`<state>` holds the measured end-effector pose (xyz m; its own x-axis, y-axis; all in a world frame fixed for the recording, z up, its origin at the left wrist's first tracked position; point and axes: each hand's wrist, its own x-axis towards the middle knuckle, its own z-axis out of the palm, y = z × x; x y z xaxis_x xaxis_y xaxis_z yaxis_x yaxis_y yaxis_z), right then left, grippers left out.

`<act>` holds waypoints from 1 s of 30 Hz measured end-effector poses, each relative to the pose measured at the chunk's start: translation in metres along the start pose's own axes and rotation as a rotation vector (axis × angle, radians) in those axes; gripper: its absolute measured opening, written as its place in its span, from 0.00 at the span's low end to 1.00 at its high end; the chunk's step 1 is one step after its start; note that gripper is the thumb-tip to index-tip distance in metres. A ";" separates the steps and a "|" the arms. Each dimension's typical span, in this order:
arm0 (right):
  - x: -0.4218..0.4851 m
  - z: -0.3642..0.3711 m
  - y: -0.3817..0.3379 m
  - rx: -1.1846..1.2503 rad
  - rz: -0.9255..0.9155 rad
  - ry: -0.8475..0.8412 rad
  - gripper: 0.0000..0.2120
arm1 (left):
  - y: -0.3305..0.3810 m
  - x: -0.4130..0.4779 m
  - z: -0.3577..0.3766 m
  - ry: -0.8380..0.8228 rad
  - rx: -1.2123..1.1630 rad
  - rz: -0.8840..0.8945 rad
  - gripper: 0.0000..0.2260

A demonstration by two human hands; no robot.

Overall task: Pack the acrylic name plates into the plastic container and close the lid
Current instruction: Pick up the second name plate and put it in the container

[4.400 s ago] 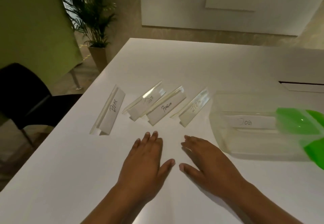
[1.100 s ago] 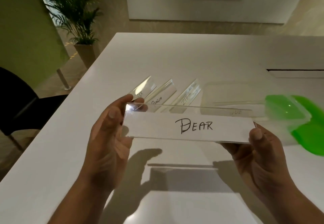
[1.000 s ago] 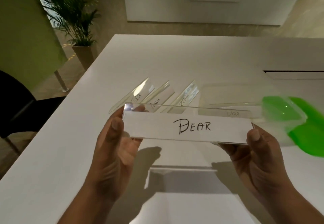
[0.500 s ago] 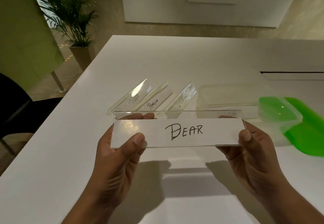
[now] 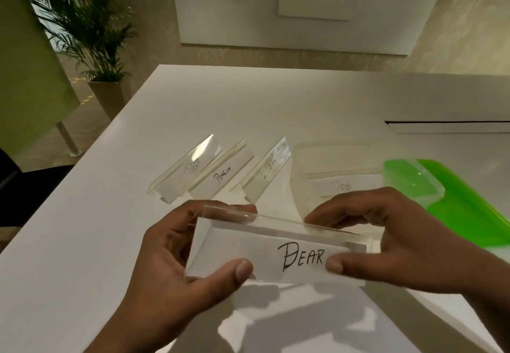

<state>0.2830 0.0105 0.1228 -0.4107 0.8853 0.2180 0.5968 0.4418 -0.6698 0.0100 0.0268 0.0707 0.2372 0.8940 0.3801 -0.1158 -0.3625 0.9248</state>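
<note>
Both hands hold a clear acrylic name plate (image 5: 265, 253) with a white card reading "BEAR" above the near part of the table. My left hand (image 5: 176, 264) grips its left end, thumb on the front face. My right hand (image 5: 392, 239) grips its right end, thumb by the writing. Three more plates lie on the table behind: "TIGER" (image 5: 190, 169), "PENGUIN" (image 5: 223, 174) and a third (image 5: 269, 172) marked "ZEBRA". The clear plastic container (image 5: 331, 159) stands at the right with a "DOG" plate (image 5: 342, 185) inside. Its green lid (image 5: 452, 195) lies to the right.
The white table (image 5: 276, 98) stretches far back, with a dark slot (image 5: 447, 122) at the right. Its left edge runs diagonally past a black chair (image 5: 16, 187). A potted palm (image 5: 91, 38) stands on the floor beyond the table's far left corner.
Since the hands lay flat on the table, they have picked up the BEAR plate. In the last second it has come lower and closer and tilted back, with my right hand further in along it.
</note>
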 end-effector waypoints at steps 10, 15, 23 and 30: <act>0.009 -0.024 -0.019 -0.472 -0.086 -0.085 0.28 | 0.002 0.015 0.020 -0.150 -0.100 0.077 0.37; 0.027 -0.063 -0.013 -0.524 -0.025 -0.023 0.27 | -0.028 0.024 -0.002 -0.013 0.119 0.004 0.28; 0.056 -0.104 0.052 -0.789 0.232 -0.081 0.29 | -0.091 0.010 -0.032 -0.050 0.817 -0.243 0.32; 0.064 -0.095 0.113 -0.885 0.301 -0.287 0.26 | -0.106 0.005 -0.029 -0.115 1.089 -0.237 0.37</act>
<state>0.3894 0.1313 0.1287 -0.2390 0.9616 -0.1348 0.9577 0.2564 0.1309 -0.0047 0.0771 -0.0260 0.2354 0.9619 0.1393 0.8365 -0.2735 0.4749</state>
